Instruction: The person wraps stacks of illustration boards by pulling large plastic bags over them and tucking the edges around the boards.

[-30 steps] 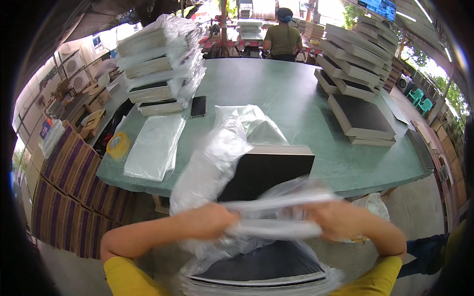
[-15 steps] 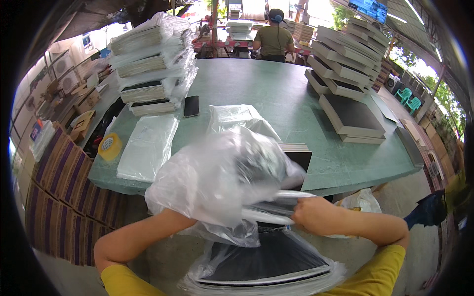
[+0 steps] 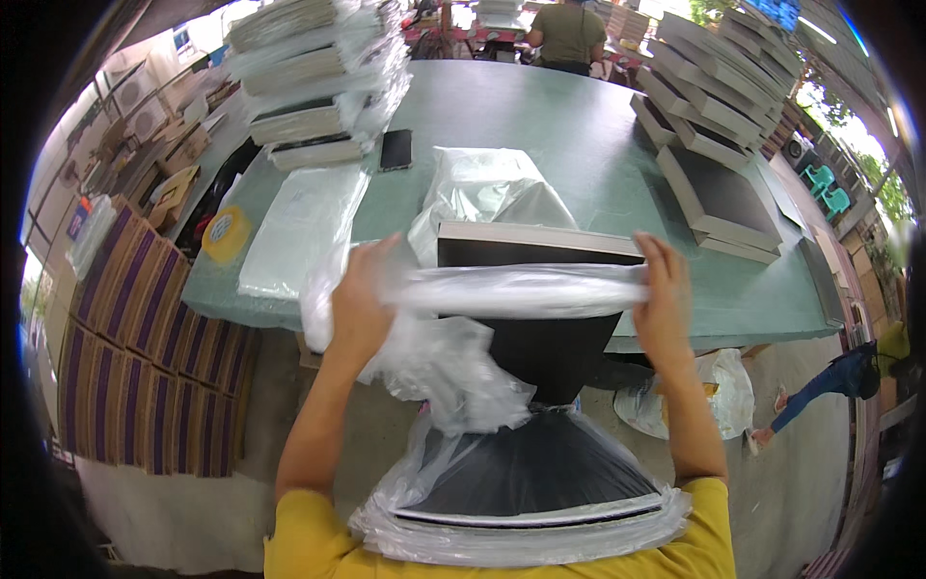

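Both my hands stretch a bunched clear plastic bag [image 3: 531,291] across a block of black-faced, pale-edged panels [image 3: 550,352] at the table's front edge. My left hand [image 3: 365,294], a little blurred, is closed on the bag's left end, and loose plastic trails below it. My right hand [image 3: 664,294] grips the other end near the panels' right corner. The panels' pale top edge shows above the plastic band. Against my body is another black panel [image 3: 531,473] wrapped in clear plastic. Behind the block, a plastic-covered bundle [image 3: 492,188] lies on the green table [image 3: 521,106].
Wrapped panels form a tall stack [image 3: 309,87] at the back left, near a dark phone [image 3: 395,151]. Flat plastic bags [image 3: 304,232] and a yellow tape roll [image 3: 227,234] lie left. Unwrapped panels [image 3: 719,198] are piled right. Cartons [image 3: 145,376] stand on the floor; a person [image 3: 569,37] is beyond.
My hands have moved up and apart. The bag, earlier a billowing heap over the panels, is now gathered into a band across them, exposing their black face. My view has tipped downward.
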{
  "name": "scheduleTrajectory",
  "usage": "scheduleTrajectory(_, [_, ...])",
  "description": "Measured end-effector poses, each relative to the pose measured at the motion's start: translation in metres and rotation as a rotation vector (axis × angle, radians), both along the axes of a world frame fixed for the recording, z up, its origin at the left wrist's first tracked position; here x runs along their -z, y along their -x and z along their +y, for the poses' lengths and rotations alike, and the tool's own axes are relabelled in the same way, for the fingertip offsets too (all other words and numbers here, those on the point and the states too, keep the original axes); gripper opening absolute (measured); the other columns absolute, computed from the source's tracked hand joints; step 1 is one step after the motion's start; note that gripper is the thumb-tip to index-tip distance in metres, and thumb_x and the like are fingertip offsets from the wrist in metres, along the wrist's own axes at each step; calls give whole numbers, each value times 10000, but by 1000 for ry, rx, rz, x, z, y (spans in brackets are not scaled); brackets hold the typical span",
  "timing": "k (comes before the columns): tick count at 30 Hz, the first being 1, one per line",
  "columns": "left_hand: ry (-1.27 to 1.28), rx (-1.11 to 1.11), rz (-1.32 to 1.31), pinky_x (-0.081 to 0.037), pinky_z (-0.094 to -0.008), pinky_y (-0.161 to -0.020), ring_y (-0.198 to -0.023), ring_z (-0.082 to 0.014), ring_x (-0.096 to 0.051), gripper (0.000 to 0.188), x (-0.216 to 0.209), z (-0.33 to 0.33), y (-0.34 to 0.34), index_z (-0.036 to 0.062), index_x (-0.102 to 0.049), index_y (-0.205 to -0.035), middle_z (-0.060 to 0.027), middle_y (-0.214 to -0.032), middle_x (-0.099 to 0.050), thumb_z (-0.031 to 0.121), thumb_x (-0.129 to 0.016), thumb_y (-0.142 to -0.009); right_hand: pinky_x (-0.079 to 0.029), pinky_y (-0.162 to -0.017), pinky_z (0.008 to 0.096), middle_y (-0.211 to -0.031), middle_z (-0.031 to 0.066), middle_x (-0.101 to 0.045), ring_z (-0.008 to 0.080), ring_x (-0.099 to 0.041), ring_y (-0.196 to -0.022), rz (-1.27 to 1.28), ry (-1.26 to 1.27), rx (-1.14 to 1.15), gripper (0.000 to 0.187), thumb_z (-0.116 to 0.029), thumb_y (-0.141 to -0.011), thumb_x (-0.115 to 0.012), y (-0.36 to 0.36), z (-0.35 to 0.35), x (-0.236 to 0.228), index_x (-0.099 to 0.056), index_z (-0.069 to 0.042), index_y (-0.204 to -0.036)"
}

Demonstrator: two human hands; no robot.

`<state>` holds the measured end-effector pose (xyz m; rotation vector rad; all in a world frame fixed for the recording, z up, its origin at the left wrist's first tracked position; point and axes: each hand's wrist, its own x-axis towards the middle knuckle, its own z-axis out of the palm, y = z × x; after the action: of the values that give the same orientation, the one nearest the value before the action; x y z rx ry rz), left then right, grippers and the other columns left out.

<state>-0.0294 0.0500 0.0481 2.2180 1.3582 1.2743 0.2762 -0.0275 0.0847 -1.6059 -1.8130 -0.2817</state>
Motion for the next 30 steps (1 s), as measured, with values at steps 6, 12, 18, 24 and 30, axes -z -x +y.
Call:
scheduleTrajectory(6, [-122, 69, 339, -445, -314, -647, -764, -207, -518, 547, -10, 8, -23, 202, -495, -1167, -82, -1031, -457, -4, -552, -663, -340, -861, 335, -1120, 140, -425, 293, -408, -1026, 38, 69, -38, 679, 182, -524, -370, -28, -19, 15, -511, -88, -1131])
scheduleTrajectory(12, [-227, 223, 79, -436, -283, -591, -694, -201, -534, 429, -20, -26, -9, 123, -585, -1036, -88, -841, -524, -20, -587, -631, -393, -708, 241, -864, 68, -553, 160, -512, -795, 764, 170, -280, 444, 157, -547, -491, -58, -48, 10, -601, -27, -937])
scheduleTrajectory(18, [1100, 560, -626, -400, -164, -552, -619, -64, -508, 304, -22, -46, 27, -13, -596, -886, -50, -720, -568, 13, -633, -586, -415, -530, 211, -748, 76, -593, 123, -542, -611, 1292, 738, -442, 296, -120, -592, -711, -76, -78, 50, -557, 6, -811])
scheduleTrajectory(24, [1653, 488, -720, -416, -218, -578, -674, -94, -519, 235, 145, -65, 17, 5, -579, -839, -41, -767, -534, 182, -624, -692, -434, -666, 325, -836, 157, -589, 262, -569, -769, 923, 1163, -198, 263, -246, -670, -574, -86, -103, 300, -606, -23, -806])
scheduleTrajectory(30, [1019, 325, 17, -451, -277, -609, -681, -146, -571, 247, 209, -63, 12, 8, -579, -838, -74, -740, -585, 191, -642, -685, -455, -590, 360, -756, 169, -601, 296, -581, -667, 508, 653, 415, 179, -120, -673, -513, -44, -92, 305, -606, -9, -777])
